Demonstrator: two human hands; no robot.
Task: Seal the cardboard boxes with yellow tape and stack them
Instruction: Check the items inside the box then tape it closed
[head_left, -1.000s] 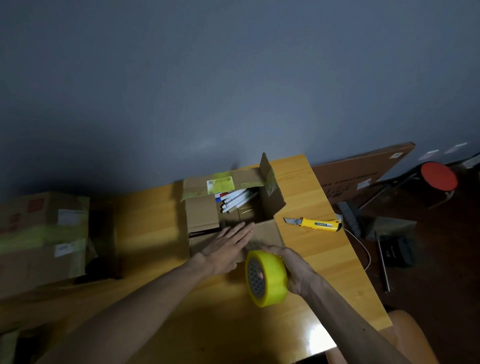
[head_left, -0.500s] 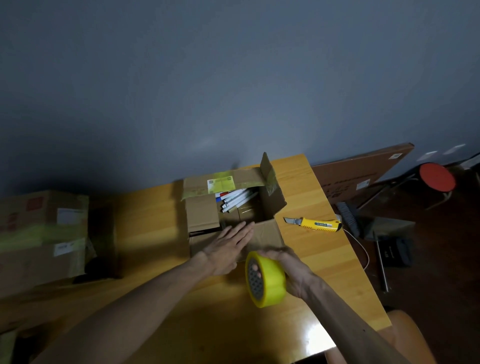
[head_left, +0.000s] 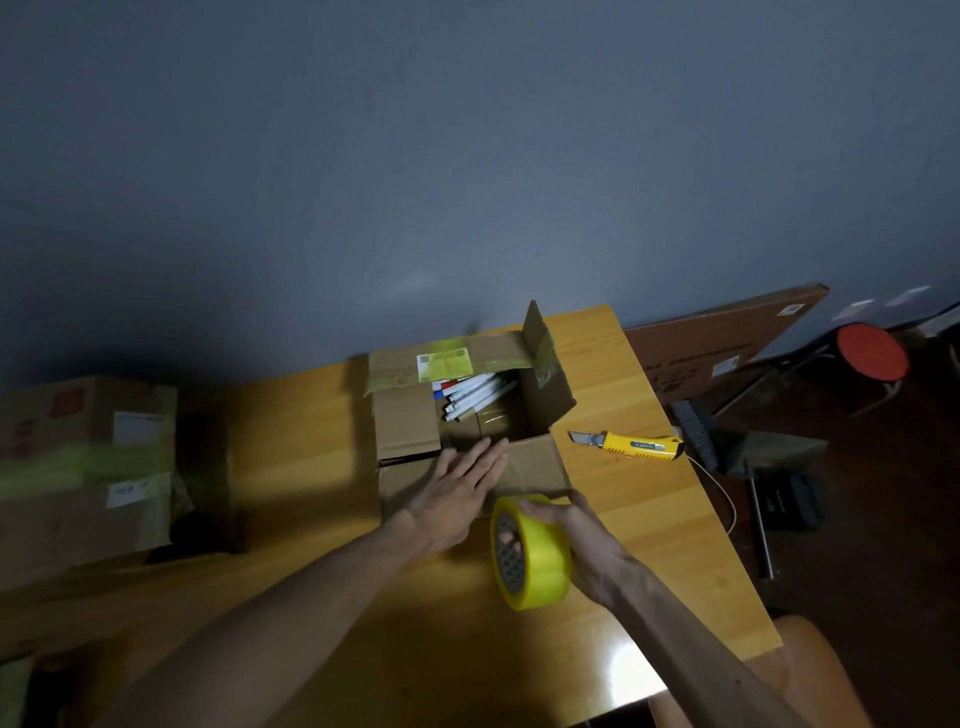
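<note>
With the left hand (head_left: 457, 493) flat on the near flap of the open cardboard box (head_left: 467, 410), the right hand (head_left: 582, 545) gripping the yellow tape roll (head_left: 535, 556) should wait until all flaps are folded shut.

Table (head_left: 649, 519): under all work items; wall behind it, at 12.
Open box (head_left: 545, 410): on table, far-centre; clock dirs taken from it.
Tubes (head_left: 475, 395): in box, far half, ends toward 2.
L hand (head_left: 457, 493): flat on box's near flap, at 6, fingers toward 1.
Tape roll (head_left: 540, 561): at 5, just before box, standing on edge; R hand (head_left: 582, 545) round it from the right, fingertips in core.
Knife (head_left: 631, 446): on table at 3, near box, not touching; blade end toward box.
Box stack (head_left: 88, 467): at 9, well apart, one on another.
Flat carton (head_left: 727, 343): at 2, off table, leaning on wall.
Stool (head_left: 872, 351): at 2-3, right of carton.
Brush (head_left: 693, 431) + dustpan (head_left: 769, 452): at 3, past table edge, right of knife.
</note>
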